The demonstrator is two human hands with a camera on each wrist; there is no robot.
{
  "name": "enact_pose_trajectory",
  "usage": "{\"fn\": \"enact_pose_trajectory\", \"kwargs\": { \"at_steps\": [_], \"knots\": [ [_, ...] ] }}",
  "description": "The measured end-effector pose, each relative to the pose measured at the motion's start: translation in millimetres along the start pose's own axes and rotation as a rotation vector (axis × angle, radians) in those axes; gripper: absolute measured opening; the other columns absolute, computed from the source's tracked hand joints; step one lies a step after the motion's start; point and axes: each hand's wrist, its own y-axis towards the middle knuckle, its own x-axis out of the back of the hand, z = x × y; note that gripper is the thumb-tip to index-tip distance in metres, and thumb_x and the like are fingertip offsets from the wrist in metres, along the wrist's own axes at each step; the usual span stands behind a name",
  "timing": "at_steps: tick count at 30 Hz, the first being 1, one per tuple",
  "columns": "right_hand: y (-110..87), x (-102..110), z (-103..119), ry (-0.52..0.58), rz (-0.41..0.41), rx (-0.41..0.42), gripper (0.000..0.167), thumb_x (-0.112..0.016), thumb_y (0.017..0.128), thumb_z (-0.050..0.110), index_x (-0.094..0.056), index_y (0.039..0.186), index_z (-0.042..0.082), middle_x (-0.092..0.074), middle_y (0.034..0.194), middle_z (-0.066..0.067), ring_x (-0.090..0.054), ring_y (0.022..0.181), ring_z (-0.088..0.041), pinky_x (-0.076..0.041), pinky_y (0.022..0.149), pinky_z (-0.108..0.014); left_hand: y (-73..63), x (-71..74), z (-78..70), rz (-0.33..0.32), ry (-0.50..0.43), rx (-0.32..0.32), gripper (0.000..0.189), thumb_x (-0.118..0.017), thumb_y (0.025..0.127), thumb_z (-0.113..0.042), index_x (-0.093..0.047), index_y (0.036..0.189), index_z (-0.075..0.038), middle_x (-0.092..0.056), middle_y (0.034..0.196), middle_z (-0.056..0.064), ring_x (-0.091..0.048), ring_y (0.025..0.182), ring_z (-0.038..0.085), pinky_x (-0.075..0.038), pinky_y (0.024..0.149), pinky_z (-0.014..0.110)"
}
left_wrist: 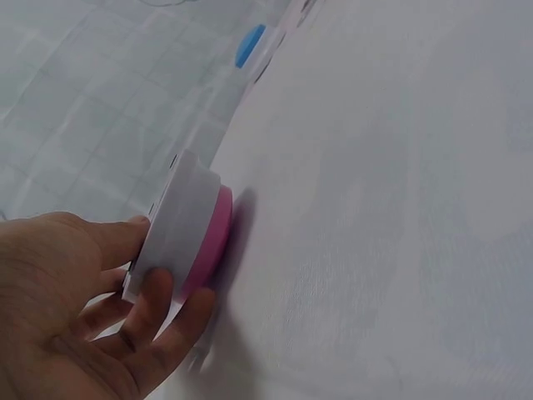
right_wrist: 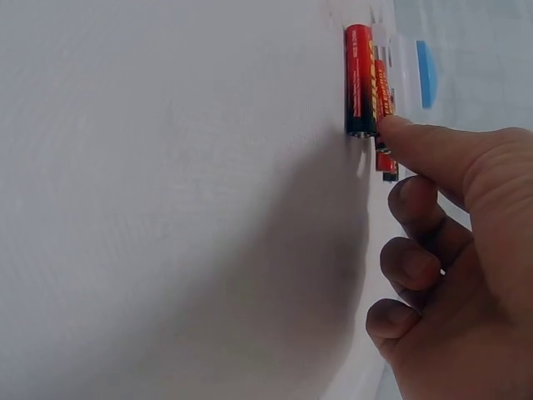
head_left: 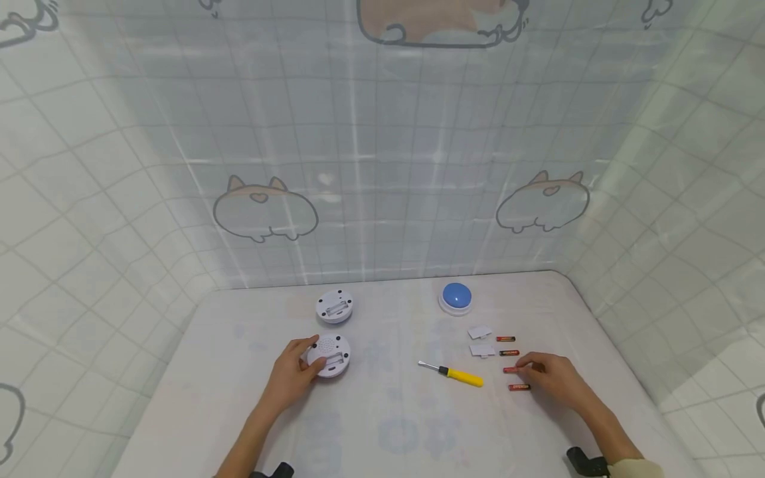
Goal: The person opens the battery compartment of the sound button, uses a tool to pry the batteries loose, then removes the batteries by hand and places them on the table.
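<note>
On the left, my left hand point(head_left: 291, 373) holds a white round push-button device point(head_left: 327, 356) by its edge, thumb on top. It lies upside down, its battery slot upward; the left wrist view shows a pink button point(left_wrist: 214, 237) underneath. My right hand point(head_left: 552, 378) is at a row of several red-and-black batteries on the right. Its thumb and fingertips pinch one battery point(head_left: 510, 370), partly hidden by them. In front of that lies another battery point(head_left: 518, 387), which stands nearest in the right wrist view; two others point(head_left: 509, 352) lie behind.
A second overturned white device point(head_left: 335, 307) sits behind the held one. At the back right stands a white device with a blue dome point(head_left: 457, 296). Two white battery covers point(head_left: 481, 350) lie left of the batteries. A yellow-handled screwdriver point(head_left: 465, 377) lies mid-table.
</note>
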Motion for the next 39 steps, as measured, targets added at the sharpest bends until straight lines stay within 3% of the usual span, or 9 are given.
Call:
{"fn": "enact_pose_trajectory", "kwargs": {
  "at_steps": [9, 16, 20, 27, 33, 39],
  "knots": [
    [0.3, 1, 0, 0.005, 0.026, -0.044, 0.013, -0.072, 0.092, 0.017, -0.075, 0.104, 0.017, -0.063, 0.087, 0.001, -0.05, 0.08, -0.018, -0.043, 0.065, -0.03, 0.4, 7.0, 2.9, 0.035, -0.011, 0.037, 0.057, -0.075, 0.092, -0.023, -0.055, 0.144, -0.008, -0.054, 0.136, 0.014, -0.051, 0.066, 0.011, -0.044, 0.058, 0.022],
    [-2.4, 3, 1, 0.003, 0.024, -0.043, 0.012, -0.073, 0.091, 0.019, -0.075, 0.103, 0.019, -0.063, 0.087, 0.003, -0.051, 0.079, -0.018, -0.042, 0.064, -0.03, 1.5, 10.9, 0.3, 0.046, 0.0, 0.034, 0.061, -0.074, 0.093, -0.025, -0.051, 0.146, -0.006, -0.055, 0.136, 0.016, -0.05, 0.069, 0.01, -0.044, 0.06, 0.022],
    [-2.9, 4, 1, 0.013, 0.024, -0.054, 0.018, -0.075, 0.09, 0.022, -0.074, 0.107, 0.017, -0.058, 0.081, 0.002, -0.049, 0.076, -0.018, -0.039, 0.061, -0.03, 2.0, 18.2, -0.2, 0.007, 0.008, 0.019, 0.059, -0.072, 0.095, -0.029, -0.052, 0.145, -0.005, -0.053, 0.137, 0.018, -0.053, 0.07, 0.011, -0.046, 0.062, 0.023],
    [0.5, 6, 8, 0.027, 0.006, -0.067, 0.025, -0.075, 0.09, 0.028, -0.073, 0.111, 0.015, -0.052, 0.073, -0.001, -0.048, 0.068, -0.017, -0.037, 0.055, -0.028, 8.1, 34.8, -2.3, -0.13, 0.026, -0.016, 0.053, -0.067, 0.098, -0.032, -0.054, 0.144, -0.008, -0.055, 0.134, 0.014, -0.058, 0.078, 0.016, -0.047, 0.064, 0.025],
    [8.6, 9, 24, 0.057, -0.026, -0.002, 0.029, -0.073, 0.093, 0.029, -0.071, 0.118, 0.014, -0.053, 0.079, -0.001, -0.049, 0.069, -0.016, -0.039, 0.054, -0.026, 9.0, 34.8, -34.7, -0.184, -0.036, -0.077, 0.049, -0.068, 0.098, -0.03, -0.056, 0.142, -0.014, -0.059, 0.129, 0.007, -0.061, 0.083, 0.016, -0.052, 0.067, 0.024],
    [20.7, 7, 43, 0.051, -0.092, 0.107, 0.038, -0.075, 0.092, 0.028, -0.067, 0.125, 0.01, -0.053, 0.083, 0.0, -0.049, 0.073, -0.016, -0.039, 0.054, -0.025, 9.9, 16.7, -82.3, -0.162, -0.109, -0.216, 0.045, -0.073, 0.095, -0.024, -0.061, 0.138, -0.018, -0.062, 0.118, -0.002, -0.059, 0.078, 0.01, -0.053, 0.069, 0.024]
  ]
}}
